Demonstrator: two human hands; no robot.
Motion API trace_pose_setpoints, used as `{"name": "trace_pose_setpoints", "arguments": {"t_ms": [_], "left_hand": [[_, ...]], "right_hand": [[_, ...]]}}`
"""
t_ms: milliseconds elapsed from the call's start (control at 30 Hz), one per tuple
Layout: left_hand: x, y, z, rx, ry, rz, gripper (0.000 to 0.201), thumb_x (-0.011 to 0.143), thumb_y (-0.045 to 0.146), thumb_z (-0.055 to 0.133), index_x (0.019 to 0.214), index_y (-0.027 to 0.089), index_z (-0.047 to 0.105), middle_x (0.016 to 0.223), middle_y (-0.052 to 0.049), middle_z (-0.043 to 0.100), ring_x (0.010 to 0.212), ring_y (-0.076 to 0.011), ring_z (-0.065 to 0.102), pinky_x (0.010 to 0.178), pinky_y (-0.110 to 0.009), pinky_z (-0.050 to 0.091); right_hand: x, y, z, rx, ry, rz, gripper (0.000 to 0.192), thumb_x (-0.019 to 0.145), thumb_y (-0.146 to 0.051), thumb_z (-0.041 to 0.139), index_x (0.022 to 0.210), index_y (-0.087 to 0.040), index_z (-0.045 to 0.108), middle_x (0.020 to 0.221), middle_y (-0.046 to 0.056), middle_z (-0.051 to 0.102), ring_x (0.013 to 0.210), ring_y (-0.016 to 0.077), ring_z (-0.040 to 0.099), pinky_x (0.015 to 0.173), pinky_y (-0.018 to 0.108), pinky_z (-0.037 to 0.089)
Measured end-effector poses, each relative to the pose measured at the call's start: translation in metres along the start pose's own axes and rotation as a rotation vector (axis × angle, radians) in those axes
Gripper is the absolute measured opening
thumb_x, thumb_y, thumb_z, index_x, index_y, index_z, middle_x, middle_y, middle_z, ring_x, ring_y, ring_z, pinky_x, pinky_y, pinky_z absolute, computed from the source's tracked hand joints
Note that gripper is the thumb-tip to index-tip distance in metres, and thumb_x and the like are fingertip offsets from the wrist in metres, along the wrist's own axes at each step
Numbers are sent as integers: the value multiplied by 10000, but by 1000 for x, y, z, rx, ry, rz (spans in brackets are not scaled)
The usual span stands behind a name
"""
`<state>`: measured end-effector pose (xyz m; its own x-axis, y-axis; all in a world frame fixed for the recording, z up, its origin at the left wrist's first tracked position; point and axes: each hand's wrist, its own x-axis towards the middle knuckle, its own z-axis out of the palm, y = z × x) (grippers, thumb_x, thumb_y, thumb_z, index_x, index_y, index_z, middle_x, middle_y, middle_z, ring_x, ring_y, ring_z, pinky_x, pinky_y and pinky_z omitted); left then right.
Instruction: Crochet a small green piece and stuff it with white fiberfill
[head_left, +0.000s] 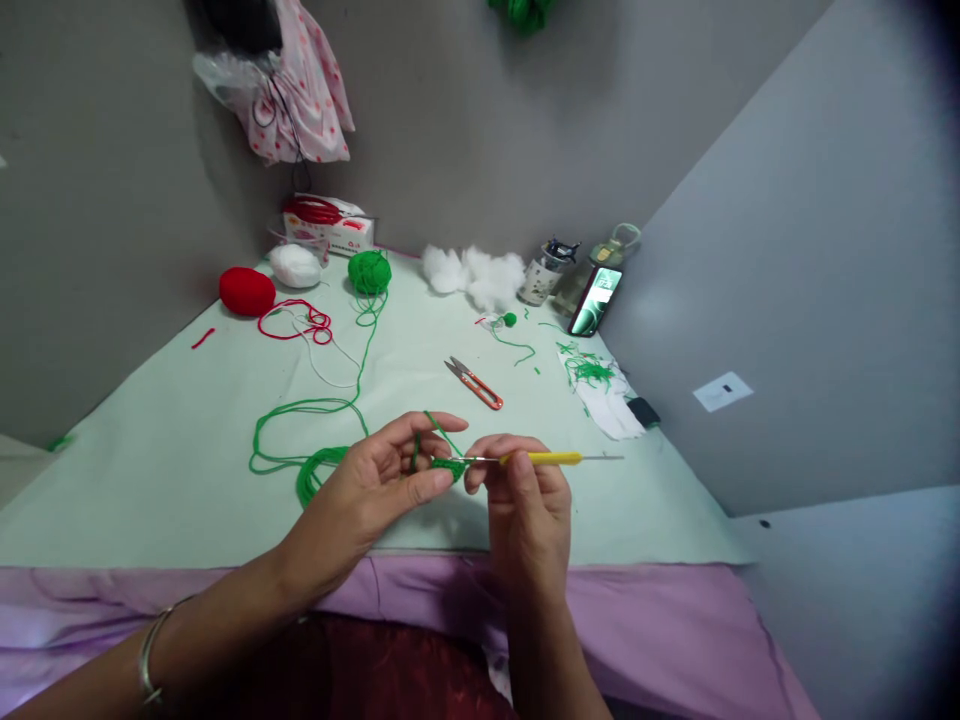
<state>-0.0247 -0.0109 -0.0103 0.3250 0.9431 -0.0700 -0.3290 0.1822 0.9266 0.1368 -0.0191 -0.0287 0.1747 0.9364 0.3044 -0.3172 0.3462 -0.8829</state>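
The left hand (379, 480) is pinching a small green crochet piece (448, 467) between thumb and fingers, just above the near edge of the desk (187, 440). Its fingers are closed on the work, with the forefinger raised and green yarn (315, 408) running over it. The right hand (525, 490) is gripping a yellow-handled hook (551, 458), its fingers curled shut around the handle, and the hook's tip is sitting in the piece, where the two hands are nearly touching.

The yarn is trailing from the left hand in loose loops across the left half of the desk to a green ball (369, 271) near the far edge. A red ball (247, 291) is lying towards the far left corner, with red strands beside it. Snips (474, 383) are lying in the middle, apart from both hands.

The likeliest slip, I judge, is the loop sliding off the hook if the forefinger's tension slackens. The loose loops by the left wrist could also snag or knot as yarn is drawn, jerking the piece out of the pinch. The green ball could roll towards the red strands and tangle with them.
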Motion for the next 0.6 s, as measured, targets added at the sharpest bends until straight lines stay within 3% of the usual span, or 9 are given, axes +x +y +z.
{"name": "trace_pose_setpoints", "arguments": {"t_ms": [333, 600], "left_hand": [[1, 2, -1, 139, 40, 48, 271, 879, 262, 786, 1141, 329, 791, 945, 2, 663, 909, -161, 600, 848, -250, 473], [0, 6, 2, 405, 130, 215, 229, 864, 253, 785, 1088, 293, 817, 845, -1, 699, 792, -171, 626, 797, -279, 494]], "right_hand": [[-4, -4, -7, -148, -69, -105, 232, 1070, -295, 534, 972, -240, 737, 931, 25, 748, 760, 145, 696, 730, 310, 558], [-8, -15, -10, -413, -143, -223, 244, 1074, -206, 502, 1008, -256, 731, 952, 13, 733, 815, 144, 681, 783, 320, 534]]}}
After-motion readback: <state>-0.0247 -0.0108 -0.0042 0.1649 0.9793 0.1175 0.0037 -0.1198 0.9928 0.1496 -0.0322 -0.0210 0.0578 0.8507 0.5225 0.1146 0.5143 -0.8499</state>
